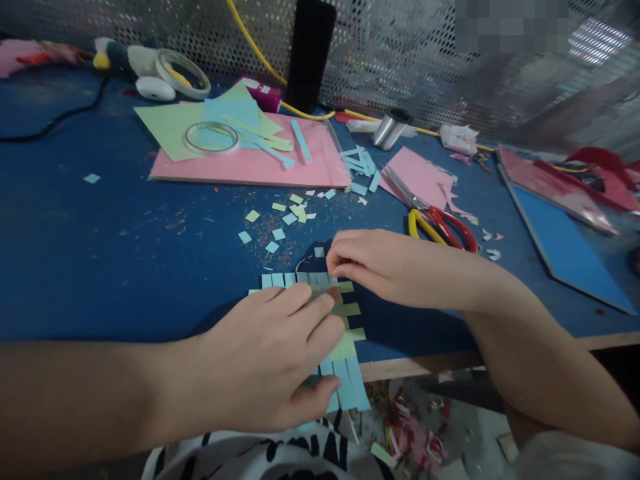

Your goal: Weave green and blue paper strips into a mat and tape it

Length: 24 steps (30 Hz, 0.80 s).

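The woven paper mat [347, 350] lies at the front edge of the bench [75, 253], partly overhanging it, under our spread, unclenched left grip [277, 357], while our right grip [383, 263] is curled at its upper right corner, and we cannot tell whether it pinches any paper. We judge the mat light, limp and easily torn, best pressed flat on the weave and taken by single strip ends [353, 309]. We can read neither the tiny print on the purple box [266, 97] nor the marks on the patterned cloth [290, 453].

Left fingers [325, 333] across woven blue-green paper [346, 348], right fingers [344, 252] at its far edge.
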### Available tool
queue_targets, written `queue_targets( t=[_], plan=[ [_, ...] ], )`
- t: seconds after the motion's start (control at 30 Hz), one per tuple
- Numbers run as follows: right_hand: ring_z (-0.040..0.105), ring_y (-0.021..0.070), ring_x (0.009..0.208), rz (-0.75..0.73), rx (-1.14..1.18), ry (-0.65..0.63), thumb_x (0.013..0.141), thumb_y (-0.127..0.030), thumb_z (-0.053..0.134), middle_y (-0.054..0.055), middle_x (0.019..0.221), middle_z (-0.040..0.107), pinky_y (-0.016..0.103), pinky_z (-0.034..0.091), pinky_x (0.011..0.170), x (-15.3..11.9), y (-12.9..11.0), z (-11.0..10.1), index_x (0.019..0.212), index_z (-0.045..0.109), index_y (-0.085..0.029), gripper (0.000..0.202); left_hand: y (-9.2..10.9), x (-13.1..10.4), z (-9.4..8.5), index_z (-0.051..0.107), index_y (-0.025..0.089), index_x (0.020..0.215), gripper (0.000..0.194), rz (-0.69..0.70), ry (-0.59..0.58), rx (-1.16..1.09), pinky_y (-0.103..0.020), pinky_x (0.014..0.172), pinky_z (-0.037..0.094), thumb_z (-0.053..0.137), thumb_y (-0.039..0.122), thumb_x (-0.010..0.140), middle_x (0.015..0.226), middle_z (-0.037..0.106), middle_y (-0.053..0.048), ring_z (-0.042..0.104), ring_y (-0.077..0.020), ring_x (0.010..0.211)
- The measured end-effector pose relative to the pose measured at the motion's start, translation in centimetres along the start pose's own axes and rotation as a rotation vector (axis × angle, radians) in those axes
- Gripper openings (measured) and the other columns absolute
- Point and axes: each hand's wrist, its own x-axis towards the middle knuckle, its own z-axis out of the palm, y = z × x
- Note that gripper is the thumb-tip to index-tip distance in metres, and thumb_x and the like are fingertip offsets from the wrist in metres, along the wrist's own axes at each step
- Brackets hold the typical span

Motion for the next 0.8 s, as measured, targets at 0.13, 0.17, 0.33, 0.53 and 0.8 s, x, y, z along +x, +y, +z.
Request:
queue_targets(
  t=[0.13,0.17,0.33,0.53,0.8],
  plan=[
    [0.061,0.0183,0.089,0.014,-0.020,0.001,0.102,-0.014,0.046,0.005,0.098,0.066,0.031,0.044,0.080,0.0,-0.1,0.2,0.095,0.065,-0.018,0.020,0.0,-0.1,0.1,0.062,0.017,0.097,0.022,0.000,-0.003,-0.006,-0.041,0.062,0.047,0.058,0.039,0.093,0.109,0.072,-0.013,0.059,-0.0280,0.085],
    [0.061,0.0182,0.088,0.021,-0.028,0.010,0.101,-0.014,0.046,0.005,0.098,0.067,0.031,0.044,0.079,0.0,-0.1,0.2,0.095,0.065,-0.017,0.020,0.0,-0.1,0.1,0.061,0.017,0.097,0.023,0.001,-0.004,-0.007,-0.041,0.062,0.047,0.058,0.040,0.093,0.108,0.072,-0.013,0.059,-0.0279,0.085],
    [0.064,0.0178,0.084,0.046,-0.014,0.126,0.095,-0.016,0.057,0.003,0.092,0.072,0.031,0.045,0.075,0.0,-0.4,0.6,0.088,0.072,-0.019,0.017,0.1,-0.1,0.1,0.061,0.018,0.096,0.024,0.003,-0.002,0.003,-0.040,0.063,0.045,0.057,0.041,0.094,0.107,0.071,-0.013,0.058,-0.0276,0.085],
    [0.065,0.0152,0.072,0.141,0.065,0.305,0.085,-0.020,0.073,0.002,0.094,0.074,0.029,0.047,0.070,0.5,-0.1,1.0,0.092,0.076,-0.021,0.008,-0.1,0.0,-0.1,0.061,0.017,0.098,0.026,0.038,-0.001,0.011,-0.040,0.066,0.044,0.058,0.043,0.095,0.105,0.071,-0.012,0.059,-0.0279,0.087],
    [0.070,0.0185,0.089,-0.117,-0.047,0.300,0.097,-0.023,0.059,0.007,0.103,0.074,0.030,0.051,0.082,-0.4,0.8,-0.4,0.093,0.076,-0.019,0.018,0.0,-0.3,0.0,0.062,0.014,0.104,0.029,0.040,-0.001,0.034,-0.040,0.069,0.048,0.058,0.042,0.095,0.120,0.072,-0.017,0.061,-0.0288,0.092]
  ],
)
